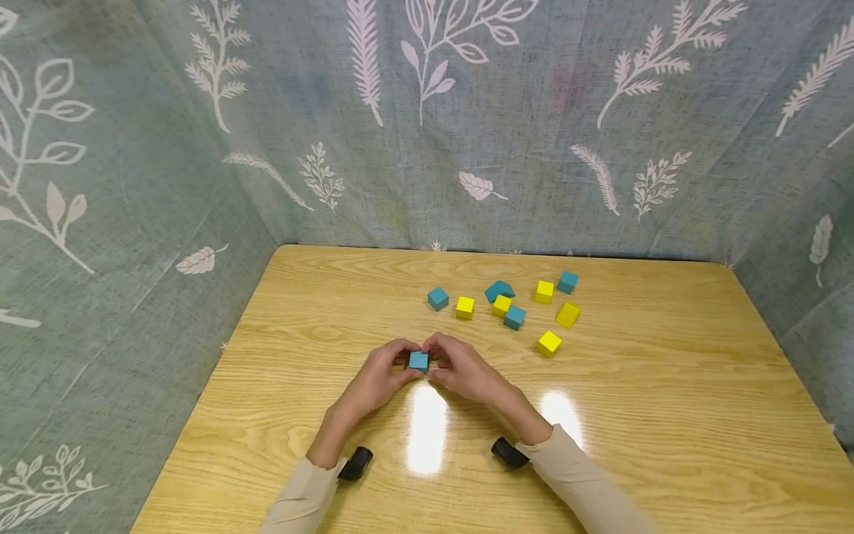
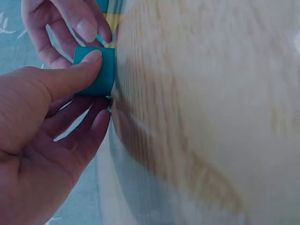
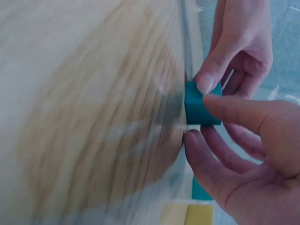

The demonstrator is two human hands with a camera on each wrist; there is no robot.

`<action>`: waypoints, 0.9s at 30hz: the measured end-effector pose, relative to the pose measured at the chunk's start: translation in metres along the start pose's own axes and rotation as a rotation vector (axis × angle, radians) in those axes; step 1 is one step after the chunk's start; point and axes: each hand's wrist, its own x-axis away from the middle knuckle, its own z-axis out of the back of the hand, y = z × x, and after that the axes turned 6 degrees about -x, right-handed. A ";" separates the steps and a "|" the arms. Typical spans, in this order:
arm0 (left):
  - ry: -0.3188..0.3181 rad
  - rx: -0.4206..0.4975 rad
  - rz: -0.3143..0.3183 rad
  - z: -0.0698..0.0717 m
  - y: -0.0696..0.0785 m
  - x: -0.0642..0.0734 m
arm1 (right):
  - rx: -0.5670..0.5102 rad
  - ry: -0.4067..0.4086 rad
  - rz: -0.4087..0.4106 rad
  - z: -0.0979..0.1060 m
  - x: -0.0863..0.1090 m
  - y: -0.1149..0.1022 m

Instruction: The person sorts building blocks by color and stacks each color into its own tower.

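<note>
A small blue cube (image 1: pixel 419 360) sits between both hands at the middle of the table (image 1: pixel 300 415). My left hand (image 1: pixel 382 377) pinches it: in the left wrist view the thumb lies flat on the cube's (image 2: pixel 104 77) near face, and the other fingers curve behind. My right hand (image 1: pixel 467 369) curves round the cube's right side, its fingertips right at the edge. In the right wrist view its thumb overlaps the cube (image 3: pixel 197 110), while the left wrist view shows a narrow gap there. I cannot tell whether the right fingers grip it.
Beyond the hands, toward the back right, lie several loose blocks, among them a blue block (image 1: pixel 438 299), a yellow block (image 1: pixel 465 308) and another yellow block (image 1: pixel 549 343). Leaf-patterned cloth (image 1: pixel 440 163) hangs round the back and sides of the table.
</note>
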 end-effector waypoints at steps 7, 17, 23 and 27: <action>-0.042 0.059 0.115 0.003 -0.001 -0.003 | 0.104 -0.006 0.024 0.016 0.006 0.001; -0.059 0.074 0.208 0.004 0.001 -0.005 | 0.294 0.155 0.057 0.044 0.015 0.004; -0.054 0.072 0.235 0.004 0.002 -0.004 | 0.401 0.241 0.094 0.062 0.021 0.005; -0.047 0.066 0.231 0.004 0.002 -0.004 | 0.456 0.288 0.094 0.075 0.024 0.008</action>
